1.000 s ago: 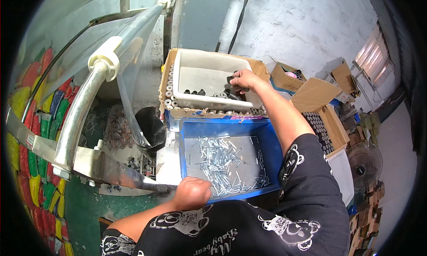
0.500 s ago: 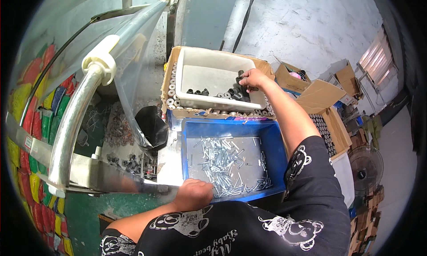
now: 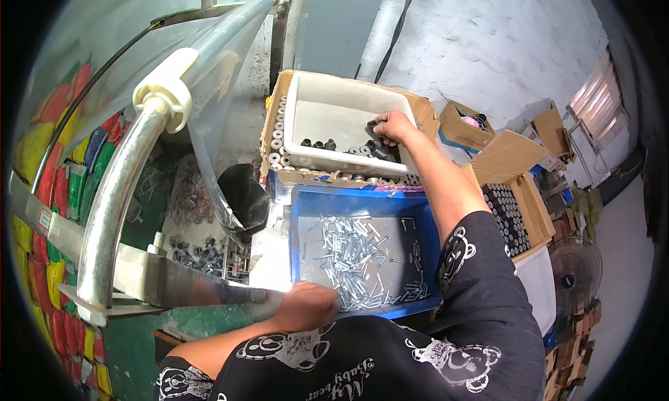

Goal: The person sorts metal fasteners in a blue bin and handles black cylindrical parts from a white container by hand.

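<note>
My right hand (image 3: 396,128) reaches into the right part of a white plastic bin (image 3: 324,112), fingers closed round a black cylindrical piece (image 3: 372,125). Below it lie more black cylindrical pieces (image 3: 376,149), some with pale ring-like ends. A few others (image 3: 318,144) sit along the bin's near side. My left hand (image 3: 308,305) is curled into a fist at the near left corner of a blue bin (image 3: 296,234); whatever its fingers hold is hidden. Loose silver screws or pins (image 3: 352,255) are strewn over the blue bin's floor.
The white bin rests on a cardboard box (image 3: 275,112) of round pale-ended pieces. A metal tube frame (image 3: 115,213) with clear sheeting stands left, beside a black scoop-like container (image 3: 244,195). At right are an open carton (image 3: 536,213) of cylinders and a fan (image 3: 575,272).
The view has shifted slightly, moving the bins a little to the right in it. My right hand has edged left within the white bin. My left fist stays at the blue bin's corner.
</note>
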Demonstrator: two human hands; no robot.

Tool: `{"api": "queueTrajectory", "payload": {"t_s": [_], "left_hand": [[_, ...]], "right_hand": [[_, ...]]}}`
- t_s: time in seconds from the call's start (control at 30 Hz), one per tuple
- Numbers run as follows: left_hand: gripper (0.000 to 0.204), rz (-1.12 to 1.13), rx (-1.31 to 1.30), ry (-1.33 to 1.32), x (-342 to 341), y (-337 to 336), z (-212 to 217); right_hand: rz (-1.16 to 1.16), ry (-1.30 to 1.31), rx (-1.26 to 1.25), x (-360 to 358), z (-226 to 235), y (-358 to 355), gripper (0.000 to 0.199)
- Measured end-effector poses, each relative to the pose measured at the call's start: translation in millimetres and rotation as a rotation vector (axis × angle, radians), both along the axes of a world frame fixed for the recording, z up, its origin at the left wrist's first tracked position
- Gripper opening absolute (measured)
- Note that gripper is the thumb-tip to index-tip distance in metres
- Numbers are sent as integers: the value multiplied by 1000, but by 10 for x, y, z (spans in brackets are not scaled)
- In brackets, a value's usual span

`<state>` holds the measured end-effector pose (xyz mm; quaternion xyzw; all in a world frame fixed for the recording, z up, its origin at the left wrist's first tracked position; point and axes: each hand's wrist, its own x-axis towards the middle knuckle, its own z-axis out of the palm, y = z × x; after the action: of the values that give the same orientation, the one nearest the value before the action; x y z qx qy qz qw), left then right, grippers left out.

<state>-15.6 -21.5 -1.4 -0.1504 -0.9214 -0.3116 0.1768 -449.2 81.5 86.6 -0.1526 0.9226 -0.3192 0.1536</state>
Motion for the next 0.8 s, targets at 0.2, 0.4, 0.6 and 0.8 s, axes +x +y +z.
{"api": "queueTrajectory", "payload": {"t_s": [0.2, 0.4, 0.6, 0.8], "left_hand": [[9, -20, -26, -72, -8, -22, 37], [7, -34, -71, -165, -15, -17, 61], [7, -55, -40, -115, -21, -34, 82], [8, -56, -53, -52, -33, -33, 68]], "right_hand": [[188, 351, 212, 283, 126, -161, 32], [534, 465, 267, 636, 107, -596, 30], [657, 345, 517, 677, 145, -908, 31], [570, -114, 449, 545, 174, -836, 38]]}}
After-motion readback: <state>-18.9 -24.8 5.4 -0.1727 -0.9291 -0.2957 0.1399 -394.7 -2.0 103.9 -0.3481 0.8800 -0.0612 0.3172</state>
